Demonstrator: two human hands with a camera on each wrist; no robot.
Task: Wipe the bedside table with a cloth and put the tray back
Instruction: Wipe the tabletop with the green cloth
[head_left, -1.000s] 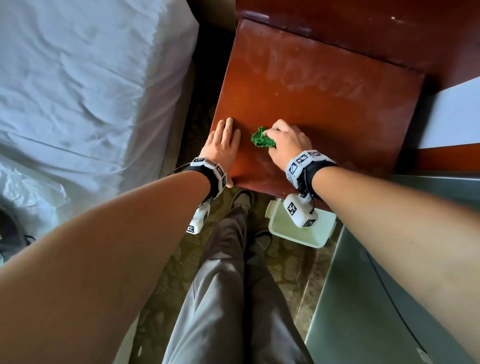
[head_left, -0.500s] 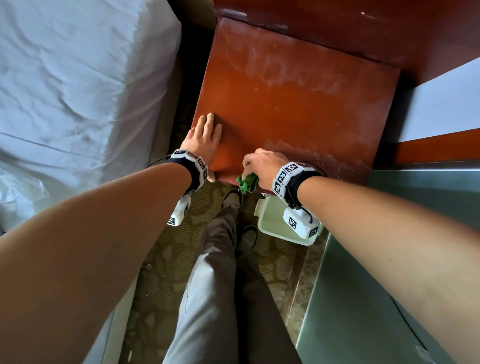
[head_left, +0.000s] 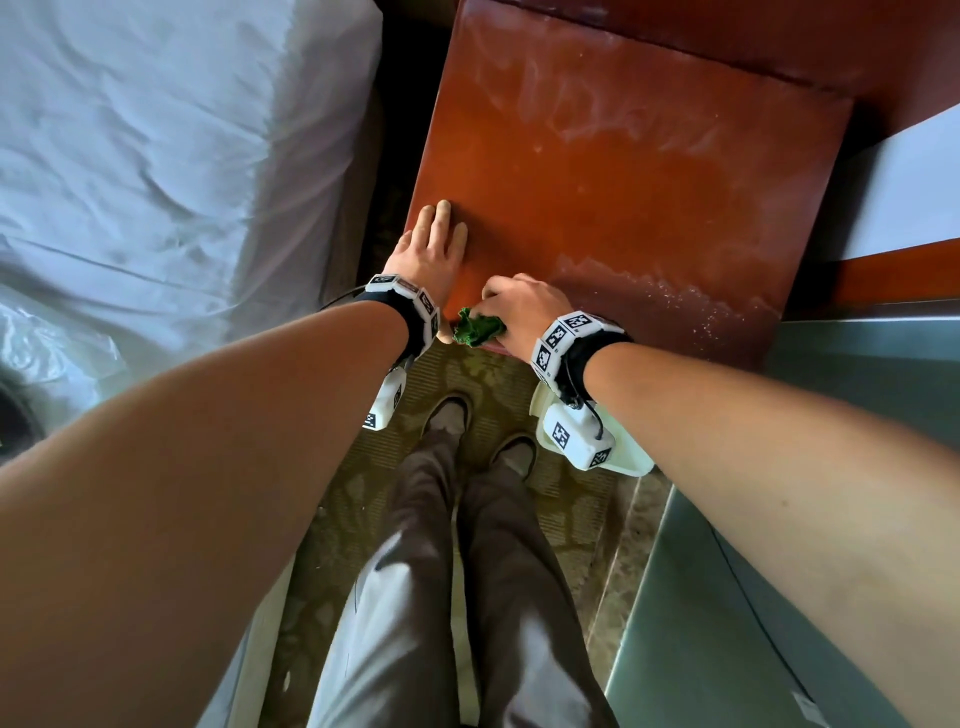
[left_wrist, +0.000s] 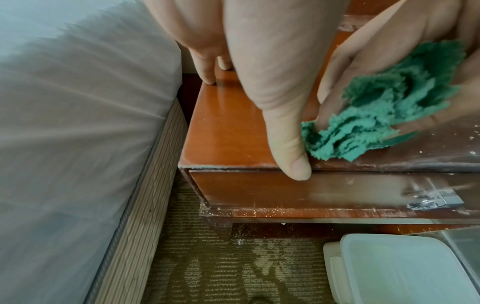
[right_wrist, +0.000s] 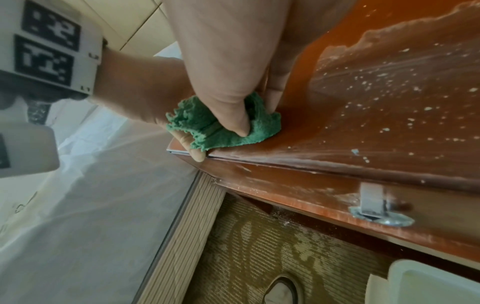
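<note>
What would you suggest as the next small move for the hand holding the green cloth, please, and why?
Probably slide the right hand and its bunched green cloth rightward along the near edge of the reddish wooden bedside table, since pale crumbs and dust lie there.

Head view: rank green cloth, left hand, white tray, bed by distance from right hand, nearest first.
From the right hand:
1. Green cloth: gripped in it, at the table's front edge.
2. Left hand: just beside, flat on the table.
3. White tray: on the floor below.
4. Bed: far left.
</note>
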